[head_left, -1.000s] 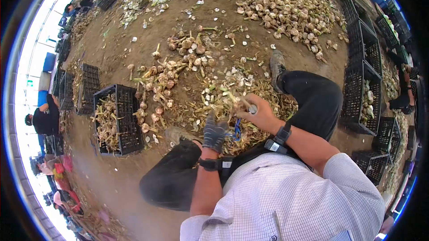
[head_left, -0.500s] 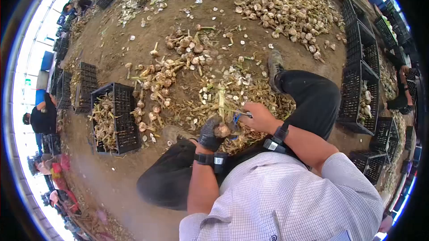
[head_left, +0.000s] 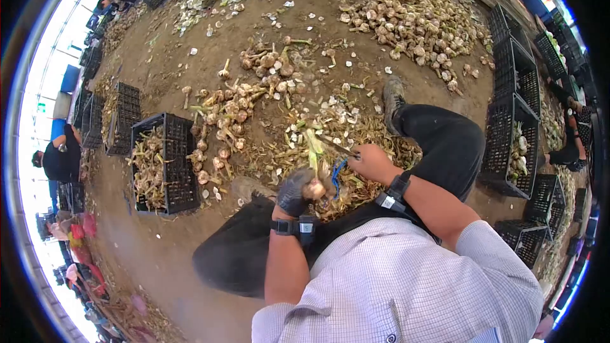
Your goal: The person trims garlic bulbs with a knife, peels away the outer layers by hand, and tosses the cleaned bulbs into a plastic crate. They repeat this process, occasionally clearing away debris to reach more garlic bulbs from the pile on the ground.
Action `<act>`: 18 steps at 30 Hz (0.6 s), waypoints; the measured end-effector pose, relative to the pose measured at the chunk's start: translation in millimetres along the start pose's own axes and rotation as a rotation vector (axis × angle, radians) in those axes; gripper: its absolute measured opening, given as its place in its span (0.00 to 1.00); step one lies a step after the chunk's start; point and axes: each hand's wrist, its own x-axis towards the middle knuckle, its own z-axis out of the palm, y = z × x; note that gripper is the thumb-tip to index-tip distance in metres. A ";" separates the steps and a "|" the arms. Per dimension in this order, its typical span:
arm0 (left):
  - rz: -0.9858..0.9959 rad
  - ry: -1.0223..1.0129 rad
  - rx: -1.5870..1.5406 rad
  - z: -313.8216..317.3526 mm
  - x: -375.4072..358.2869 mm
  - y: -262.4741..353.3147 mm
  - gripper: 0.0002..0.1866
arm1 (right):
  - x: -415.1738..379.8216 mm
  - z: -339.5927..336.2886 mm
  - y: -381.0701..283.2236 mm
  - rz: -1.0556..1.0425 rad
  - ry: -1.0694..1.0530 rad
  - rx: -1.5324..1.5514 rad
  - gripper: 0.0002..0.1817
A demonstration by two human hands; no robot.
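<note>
My left hand (head_left: 294,193), in a dark glove, is closed round a garlic bulb (head_left: 313,189) whose pale green stem (head_left: 314,146) points up and away from me. Bare and closed, my right hand (head_left: 372,162) grips a knife (head_left: 338,146) with its blade pointing left toward the stem. A blue cord (head_left: 337,178) hangs between the two hands. Beneath them lie dry husks and cut leaves (head_left: 375,200) on the ground between my legs.
Loose garlic (head_left: 235,111) lies ahead to the left, beside a black crate (head_left: 181,171) of trimmings. A larger garlic pile (head_left: 419,22) is at the upper right. Black crates (head_left: 513,146) line the right side. Other people, one in dark clothes (head_left: 62,155), are at the edges.
The knife blade now shows more clearly, near the upper stem. My right hand has moved slightly right, and the bulb in my left hand has tilted a little. More blue cord is visible.
</note>
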 end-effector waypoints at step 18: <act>-0.285 0.104 0.846 32.4 27.8 23.7 0.23 | -12.0 6.4 -26.9 -0.050 -0.080 -0.050 0.18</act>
